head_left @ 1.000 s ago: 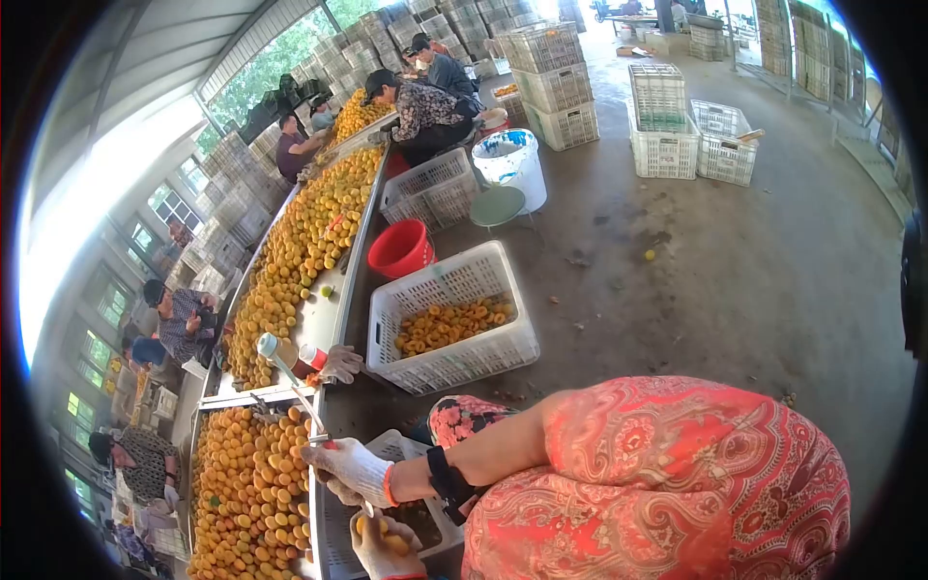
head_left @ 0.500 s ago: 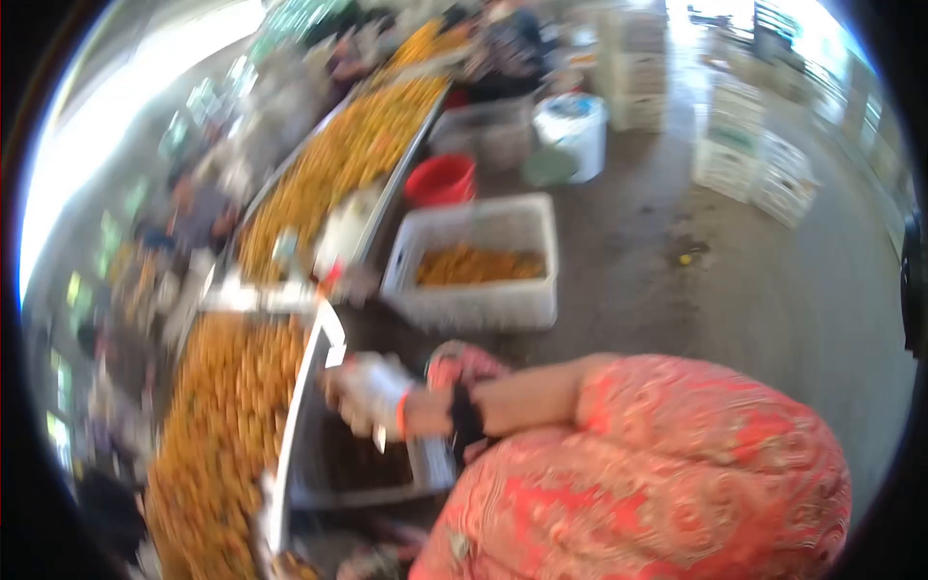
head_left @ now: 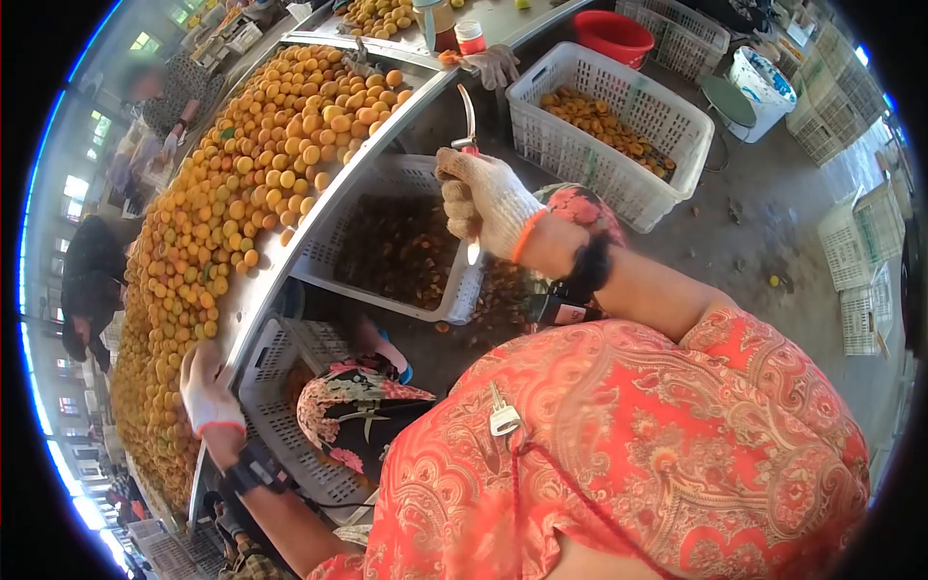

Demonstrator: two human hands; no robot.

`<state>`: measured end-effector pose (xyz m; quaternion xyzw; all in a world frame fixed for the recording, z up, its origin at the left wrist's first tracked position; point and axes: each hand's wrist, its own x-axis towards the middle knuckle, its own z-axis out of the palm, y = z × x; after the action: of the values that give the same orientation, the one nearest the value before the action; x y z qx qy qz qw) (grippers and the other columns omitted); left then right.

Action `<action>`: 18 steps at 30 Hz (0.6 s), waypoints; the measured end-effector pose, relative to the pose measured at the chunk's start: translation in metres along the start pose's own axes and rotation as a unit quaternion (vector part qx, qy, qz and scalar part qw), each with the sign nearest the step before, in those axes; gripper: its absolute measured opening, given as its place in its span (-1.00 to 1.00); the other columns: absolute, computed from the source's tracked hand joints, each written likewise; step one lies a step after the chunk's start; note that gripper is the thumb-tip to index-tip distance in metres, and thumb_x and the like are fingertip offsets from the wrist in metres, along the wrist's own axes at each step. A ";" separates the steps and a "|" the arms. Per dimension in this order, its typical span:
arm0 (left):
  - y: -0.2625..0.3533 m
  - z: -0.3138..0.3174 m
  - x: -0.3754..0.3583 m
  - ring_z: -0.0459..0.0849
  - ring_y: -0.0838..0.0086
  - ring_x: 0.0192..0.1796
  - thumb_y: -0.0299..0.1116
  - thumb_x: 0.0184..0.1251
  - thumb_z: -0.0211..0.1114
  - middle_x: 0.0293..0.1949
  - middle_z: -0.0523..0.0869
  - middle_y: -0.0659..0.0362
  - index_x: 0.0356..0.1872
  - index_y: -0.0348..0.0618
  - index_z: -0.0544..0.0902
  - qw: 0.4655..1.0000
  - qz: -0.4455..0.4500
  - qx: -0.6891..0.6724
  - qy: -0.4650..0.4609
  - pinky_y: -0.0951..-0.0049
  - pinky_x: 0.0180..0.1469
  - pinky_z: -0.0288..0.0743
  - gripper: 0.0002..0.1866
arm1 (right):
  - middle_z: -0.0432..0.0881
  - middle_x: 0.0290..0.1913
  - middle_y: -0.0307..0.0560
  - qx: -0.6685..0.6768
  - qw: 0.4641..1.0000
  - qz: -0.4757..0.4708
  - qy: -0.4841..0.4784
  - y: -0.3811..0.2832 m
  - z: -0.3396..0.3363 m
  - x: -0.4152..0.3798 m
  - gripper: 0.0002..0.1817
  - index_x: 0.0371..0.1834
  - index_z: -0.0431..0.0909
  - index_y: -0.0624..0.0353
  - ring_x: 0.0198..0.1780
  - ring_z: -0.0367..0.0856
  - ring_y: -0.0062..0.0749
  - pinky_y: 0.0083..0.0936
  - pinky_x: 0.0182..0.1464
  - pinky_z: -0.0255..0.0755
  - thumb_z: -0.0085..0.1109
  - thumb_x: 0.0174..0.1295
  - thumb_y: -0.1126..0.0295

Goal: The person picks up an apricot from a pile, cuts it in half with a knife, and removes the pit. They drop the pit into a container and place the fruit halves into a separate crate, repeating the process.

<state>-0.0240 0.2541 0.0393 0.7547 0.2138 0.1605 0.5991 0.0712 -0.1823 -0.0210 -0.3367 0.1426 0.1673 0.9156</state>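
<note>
My right hand [head_left: 488, 198], in a white work glove with brown-coated fingers, is closed around the red handle of a small curved knife [head_left: 470, 118]. The blade points up, above a crate of dark pieces [head_left: 462, 290]. My left hand [head_left: 208, 391], also gloved, is at the near edge of a metal table [head_left: 275, 266], beside the heap of orange-yellow apricots [head_left: 232, 208]. Its fingers are spread a little and reach to the fruit; no fruit shows in them.
A white crate of cut orange fruit [head_left: 604, 126] stands beyond my right hand. Behind it are a red basin [head_left: 614, 37] and a white bucket [head_left: 759, 92]. Another crate [head_left: 290, 425] sits by my knees. A grey glove [head_left: 495, 66] and a jar [head_left: 470, 37] are on the table. People work opposite.
My view has turned downward and sharpened. My left hand now shows clearly at the table edge. The knife in my right hand now stands out, blade upward.
</note>
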 end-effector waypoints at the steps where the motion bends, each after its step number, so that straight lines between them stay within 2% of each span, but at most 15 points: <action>1: -0.012 -0.002 0.026 0.54 0.38 0.25 -0.23 0.49 0.15 0.18 0.63 0.16 0.19 -0.08 0.58 0.997 -0.029 -0.043 -0.062 0.30 0.18 0.40 -0.66 | 0.31 -0.65 -0.40 -0.011 1.000 0.005 -0.014 0.001 -0.004 0.005 -0.78 -0.42 0.42 0.00 -0.75 0.19 -0.64 -0.56 -0.70 0.05 0.21 0.35 0.27; 2: -0.003 0.026 0.023 0.62 0.37 0.14 -0.26 0.47 0.18 0.07 0.69 0.15 0.12 -0.11 0.62 0.996 -0.001 -0.002 -0.089 0.26 0.13 0.45 -0.70 | 0.33 -0.62 -0.41 -0.019 0.999 0.001 -0.026 0.003 -0.009 0.009 -0.81 -0.40 0.41 -0.02 -0.73 0.22 -0.66 -0.59 -0.69 0.08 0.20 0.35 0.29; 3: 0.009 0.057 0.020 0.67 0.41 0.01 -0.30 0.46 0.18 -0.04 0.74 0.16 0.04 -0.16 0.64 0.996 -0.008 0.006 -0.085 0.32 0.02 0.51 -0.74 | 0.33 -0.62 -0.41 -0.018 0.999 0.003 -0.027 0.003 -0.011 0.011 -0.81 -0.40 0.41 -0.02 -0.73 0.22 -0.66 -0.59 -0.69 0.08 0.20 0.35 0.29; 5: 0.013 0.090 0.030 0.62 0.54 -0.06 -0.33 0.40 0.22 -0.12 0.70 0.24 -0.01 -0.18 0.67 0.989 -0.016 0.001 -0.146 0.47 -0.09 0.46 -0.76 | 0.25 -0.59 -0.45 -0.094 0.995 0.015 0.001 0.004 -0.013 0.013 -0.79 -0.40 0.38 0.01 -0.67 0.13 -0.71 -0.61 -0.60 0.05 0.18 0.36 0.30; 7: 0.022 0.119 0.039 0.62 0.55 -0.07 -0.37 0.38 0.22 -0.15 0.70 0.24 -0.05 -0.20 0.68 0.980 -0.017 0.007 -0.199 0.49 -0.12 0.46 -0.78 | 0.25 -0.59 -0.45 -0.099 0.994 0.038 -0.011 0.009 -0.026 0.026 -0.81 -0.40 0.39 0.04 -0.67 0.11 -0.71 -0.61 -0.60 0.03 0.17 0.33 0.33; 8: 0.019 0.129 0.053 0.69 0.50 -0.13 -0.36 0.44 0.19 -0.14 0.74 0.15 -0.01 -0.26 0.65 0.977 -0.010 0.012 -0.213 0.53 -0.22 0.57 -0.76 | 0.25 -0.59 -0.45 -0.097 0.994 0.057 -0.006 0.012 -0.030 0.032 -0.81 -0.40 0.39 0.05 -0.67 0.10 -0.72 -0.61 -0.60 0.02 0.17 0.33 0.33; 13: 0.017 0.181 0.106 0.70 0.49 -0.18 -0.42 0.40 0.21 -0.19 0.74 0.15 -0.02 -0.28 0.65 0.967 -0.017 0.027 -0.252 0.52 -0.26 0.59 -0.77 | 0.22 -0.61 -0.45 -0.101 0.988 0.110 0.041 0.027 -0.049 0.060 -0.81 -0.44 0.39 0.06 -0.68 0.06 -0.70 -0.59 -0.60 -0.03 0.17 0.31 0.35; 15: 0.020 0.205 0.126 0.69 0.51 -0.19 -0.42 0.38 0.20 -0.18 0.74 0.17 0.04 -0.28 0.64 0.964 -0.035 0.066 -0.257 0.55 -0.27 0.54 -0.72 | 0.21 -0.62 -0.45 -0.101 0.985 0.129 0.050 0.030 -0.056 0.069 -0.79 -0.46 0.37 0.04 -0.69 0.06 -0.70 -0.57 -0.62 -0.04 0.16 0.31 0.36; 17: 0.008 0.232 0.153 0.67 0.53 -0.15 -0.43 0.36 0.20 -0.12 0.73 0.17 0.10 -0.28 0.62 0.967 -0.010 0.092 -0.238 0.55 -0.25 0.52 -0.68 | 0.34 -0.57 -0.33 -0.123 0.981 0.147 0.033 0.029 -0.064 0.078 -0.82 -0.40 0.39 0.06 -0.68 0.18 -0.60 -0.51 -0.62 0.12 0.17 0.28 0.30; 18: -0.001 0.244 0.169 0.66 0.54 -0.12 -0.43 0.35 0.20 -0.05 0.73 0.16 0.16 -0.29 0.60 0.969 0.018 0.113 -0.220 0.55 -0.23 0.49 -0.62 | 0.34 -0.57 -0.32 -0.127 0.980 0.148 0.027 0.027 -0.065 0.079 -0.82 -0.39 0.39 0.07 -0.70 0.18 -0.60 -0.52 -0.65 0.10 0.16 0.28 0.30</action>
<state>0.2421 0.1375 -0.0202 0.8381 0.0799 -0.0241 0.5391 0.1226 -0.1891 -0.1133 -0.4294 0.1928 0.3086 0.8266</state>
